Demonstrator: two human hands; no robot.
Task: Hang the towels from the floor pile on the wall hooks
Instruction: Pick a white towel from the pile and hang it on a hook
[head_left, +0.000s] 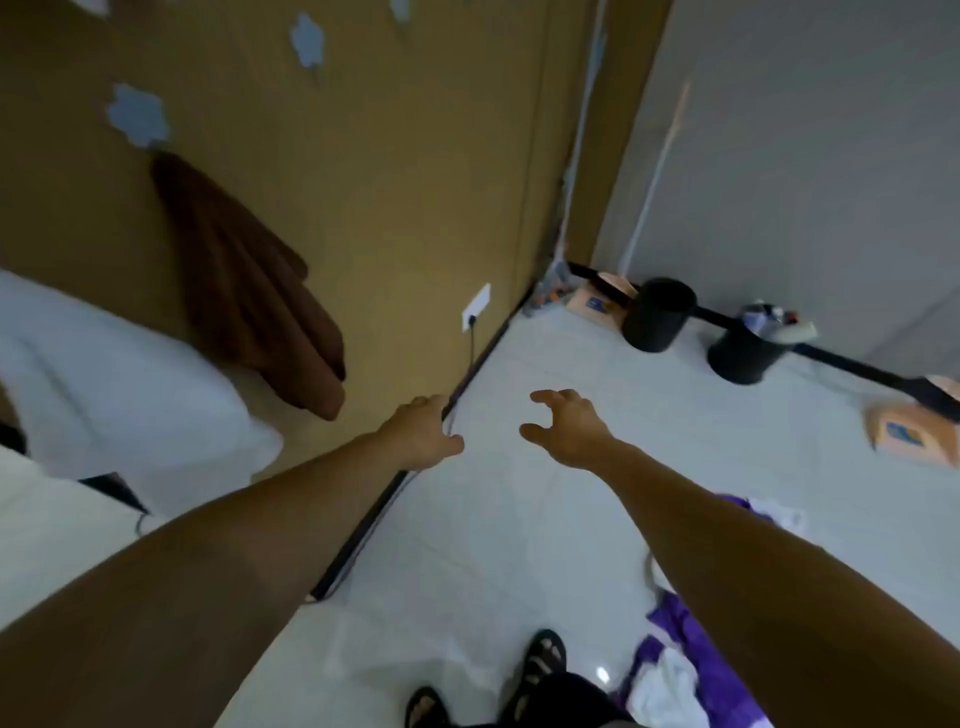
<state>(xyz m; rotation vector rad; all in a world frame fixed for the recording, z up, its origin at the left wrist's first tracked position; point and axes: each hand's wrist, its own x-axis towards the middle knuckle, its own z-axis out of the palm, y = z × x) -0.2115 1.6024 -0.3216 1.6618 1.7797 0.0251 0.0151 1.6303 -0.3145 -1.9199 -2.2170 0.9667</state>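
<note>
Bedding: white bedding (119, 384) lies at the far left, up against the wall.
Brown towel: a brown towel (249, 291) hangs from the lowest blue flower-shaped hook (137, 114) and drapes down the wall, so one towel looks done.
Free hook: a second blue hook (306, 40) sits higher and further right, with nothing on it.
Left hand: the left hand (423, 428) reaches forward over the skirting with loose fingers and holds nothing.
Right hand: the right hand (566, 426), near the left one, has its fingers spread and half-curled and is also empty.
Floor pile: purple and white towels (691, 654) lie on the tiles at the lower right, beside the sandalled feet and partly hidden under the right arm.
Bins: two black bins (658, 314) stand by the far wall, well clear of the pile.
Step in hand: likely fetching the next towel. Both hands are out ahead while the pile lies back and to the right, so I'd turn and stoop towards it. I'd lift one towel only, pinching it near the middle of an edge — then it should sit over the free hook without sliding off.
</note>
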